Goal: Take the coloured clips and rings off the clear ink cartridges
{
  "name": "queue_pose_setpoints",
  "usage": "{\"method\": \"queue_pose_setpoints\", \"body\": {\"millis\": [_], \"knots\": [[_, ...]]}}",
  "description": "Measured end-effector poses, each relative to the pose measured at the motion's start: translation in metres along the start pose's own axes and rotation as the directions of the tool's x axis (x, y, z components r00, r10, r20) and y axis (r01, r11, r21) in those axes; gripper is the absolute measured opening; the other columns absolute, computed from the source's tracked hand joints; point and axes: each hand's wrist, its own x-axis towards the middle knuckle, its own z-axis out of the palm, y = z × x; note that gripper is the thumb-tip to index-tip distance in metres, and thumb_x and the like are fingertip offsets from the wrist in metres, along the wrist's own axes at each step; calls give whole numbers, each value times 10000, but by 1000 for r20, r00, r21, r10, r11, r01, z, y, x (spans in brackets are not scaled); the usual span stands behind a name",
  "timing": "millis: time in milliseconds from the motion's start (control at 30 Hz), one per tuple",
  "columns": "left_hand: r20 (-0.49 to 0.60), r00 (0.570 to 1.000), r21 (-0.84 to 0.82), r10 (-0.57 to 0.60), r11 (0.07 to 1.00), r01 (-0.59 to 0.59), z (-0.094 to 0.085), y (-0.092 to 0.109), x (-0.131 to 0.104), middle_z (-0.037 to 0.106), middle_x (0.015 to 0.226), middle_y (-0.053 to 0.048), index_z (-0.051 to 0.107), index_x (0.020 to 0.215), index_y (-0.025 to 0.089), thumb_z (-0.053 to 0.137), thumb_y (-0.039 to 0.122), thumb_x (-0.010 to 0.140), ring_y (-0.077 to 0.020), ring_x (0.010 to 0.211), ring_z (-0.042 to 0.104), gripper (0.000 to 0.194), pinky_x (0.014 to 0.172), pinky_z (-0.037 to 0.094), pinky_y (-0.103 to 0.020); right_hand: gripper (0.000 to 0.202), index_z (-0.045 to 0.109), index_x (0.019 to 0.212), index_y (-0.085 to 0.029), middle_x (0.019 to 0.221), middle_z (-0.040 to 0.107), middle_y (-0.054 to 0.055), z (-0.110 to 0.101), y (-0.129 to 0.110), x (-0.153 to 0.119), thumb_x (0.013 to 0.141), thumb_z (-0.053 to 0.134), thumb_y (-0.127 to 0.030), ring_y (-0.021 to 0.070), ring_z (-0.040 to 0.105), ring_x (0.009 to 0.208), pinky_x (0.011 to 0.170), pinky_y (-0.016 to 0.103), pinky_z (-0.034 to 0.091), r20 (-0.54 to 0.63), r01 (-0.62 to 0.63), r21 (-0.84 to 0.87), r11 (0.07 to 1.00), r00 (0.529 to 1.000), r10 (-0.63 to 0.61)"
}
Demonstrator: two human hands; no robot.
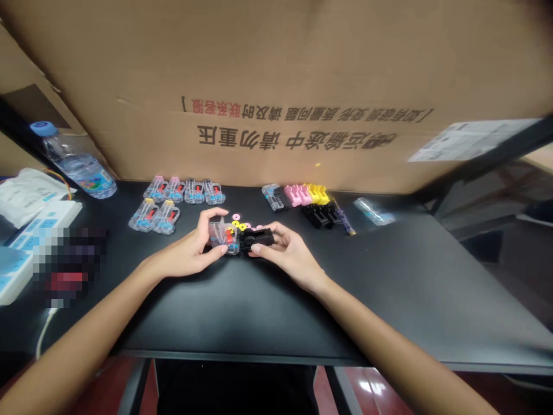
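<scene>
Between thumb and fingers, my left hand [196,245] grips a clear plastic case [225,237] with red and blue parts inside. My right hand [296,252] is closed on a black plastic piece [259,237], whose left end meets or nearly meets the clear case; whether they are joined I cannot tell. Both are held above the black table. Just behind them lie several small pink and yellow rings [235,217]. Similar clear cases [194,190] with pink, black and yellow tops stand in two rows beyond my left hand.
Pink holders [297,195], yellow holders [317,193] and black holders [319,215] sit behind my right hand, near a thin pen-like stick [344,218] and a clear packet [374,212]. At left are a water bottle [80,164] and a power strip [41,242]. A cardboard wall [276,69] closes the back.
</scene>
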Motion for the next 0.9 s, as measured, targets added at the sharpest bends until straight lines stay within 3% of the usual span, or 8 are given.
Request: {"method": "queue_pose_setpoints", "body": {"millis": [167, 267, 400, 900], "knots": [[-137, 990, -138, -26, 990, 7, 15, 1, 7, 653, 1444, -180, 88, 1680, 311, 626, 348, 1043, -293, 1213, 750, 835, 1069, 619, -507, 493, 656, 1004, -242, 1069, 827, 66, -1, -1, 0, 712, 978, -476, 279, 802, 982, 998, 482, 615, -34, 28, -75, 997, 999, -31], [-216, 974, -245, -73, 969, 18, 23, 2, 13, 673, 1452, -178, 290, 1626, 273, 666, 383, 1021, -317, 1263, 739, 721, 1109, 599, -535, 497, 653, 1000, -240, 1059, 828, 65, -3, -3, 0, 720, 972, -498, 282, 803, 992, 994, 479, 618, -56, 24, -67, 997, 998, -27], [-200, 976, -306, -82, 952, 17, 27, 2, 15, 693, 1457, -177, 487, 1512, 205, 686, 419, 1009, -321, 1279, 737, 582, 1150, 580, -524, 482, 665, 1024, -228, 1010, 821, 60, -5, -3, 0, 756, 952, -508, 274, 806, 958, 985, 483, 622, -41, 15, -29, 999, 999, -16], [-182, 977, -363, -107, 931, 35, 37, -1, 14, 762, 1364, -164, 565, 1480, 156, 758, 377, 952, -316, 1181, 789, 605, 1091, 633, -500, 449, 648, 1005, -229, 1009, 821, 49, -6, 5, 1, 789, 945, -488, 251, 808, 956, 1008, 470, 626, 13, -11, 36, 999, 1000, 10]]}}
